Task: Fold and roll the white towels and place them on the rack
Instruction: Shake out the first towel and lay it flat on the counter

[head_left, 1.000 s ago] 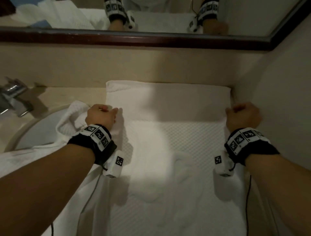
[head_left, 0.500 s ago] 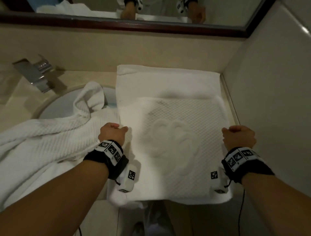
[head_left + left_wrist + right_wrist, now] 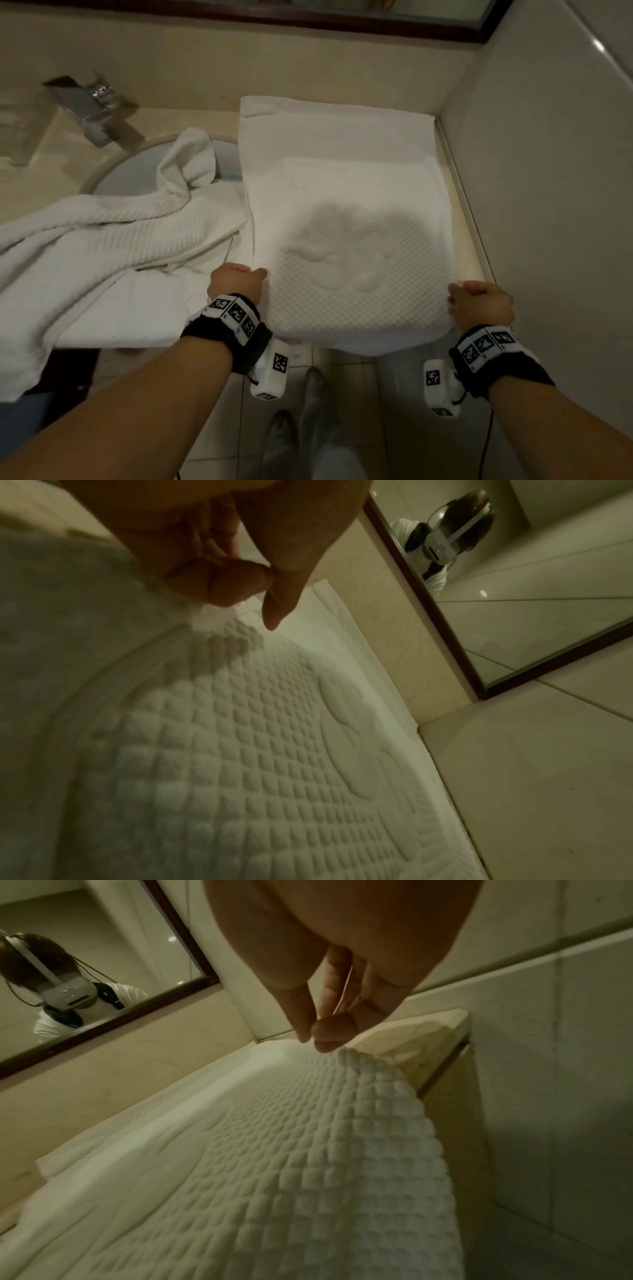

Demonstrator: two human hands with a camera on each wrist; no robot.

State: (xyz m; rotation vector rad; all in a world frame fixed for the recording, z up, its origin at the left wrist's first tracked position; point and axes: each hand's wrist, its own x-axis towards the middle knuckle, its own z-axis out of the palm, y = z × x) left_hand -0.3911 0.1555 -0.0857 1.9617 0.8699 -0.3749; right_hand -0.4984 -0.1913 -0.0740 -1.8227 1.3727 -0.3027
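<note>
Both hands (image 3: 359, 294) pinch the white towel (image 3: 349, 219); no legible writing.

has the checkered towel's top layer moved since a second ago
Yes. Both hands, the left hand and right hand, have drawn the checkered towel toward the person, away from the back wall; its near edge now overhangs the counter front.

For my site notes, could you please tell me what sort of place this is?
Most likely a bathroom, perhaps a hotel's: a chrome tap over a round white basin set in a beige stone counter, below a dark-framed wall mirror.
</note>
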